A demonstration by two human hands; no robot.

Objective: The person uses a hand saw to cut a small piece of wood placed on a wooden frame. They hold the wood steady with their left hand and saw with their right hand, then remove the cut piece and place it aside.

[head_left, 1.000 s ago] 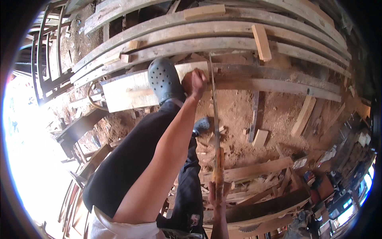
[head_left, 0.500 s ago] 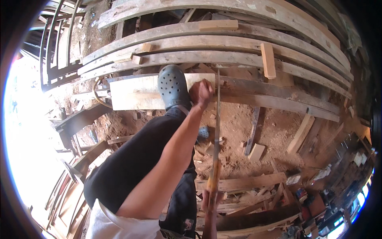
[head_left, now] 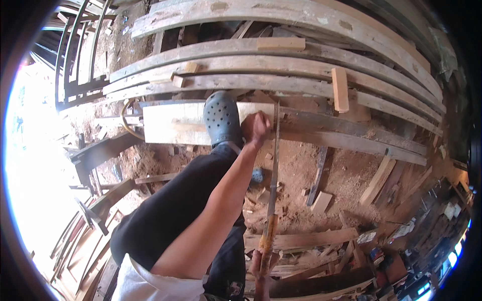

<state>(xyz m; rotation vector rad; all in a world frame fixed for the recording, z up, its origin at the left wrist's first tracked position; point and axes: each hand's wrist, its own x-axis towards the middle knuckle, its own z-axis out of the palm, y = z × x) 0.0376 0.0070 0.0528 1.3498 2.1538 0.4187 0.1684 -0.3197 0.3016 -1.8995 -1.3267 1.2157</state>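
Note:
A handsaw stretches away from me, its narrow blade crossing the right end of a pale plank. My right hand is closed round its worn yellow-brown handle, near the lower edge. My left hand presses on the plank's right end beside the blade, fingers curled over it. On the plank, just left of that hand, stands my left foot in a blue-grey clog. The plank lies on a weathered beam that runs on to the right. The contact between blade and wood is too fine to make out.
Several long beams lie side by side beyond the plank, with a short wooden block across them. Offcuts such as a small block lie on the sawdust-covered ground. A dark metal frame stands at the far left.
The saw and my right hand have drawn slightly toward me. My left hand and foot keep their places on the plank, while the whole view has shifted a little.

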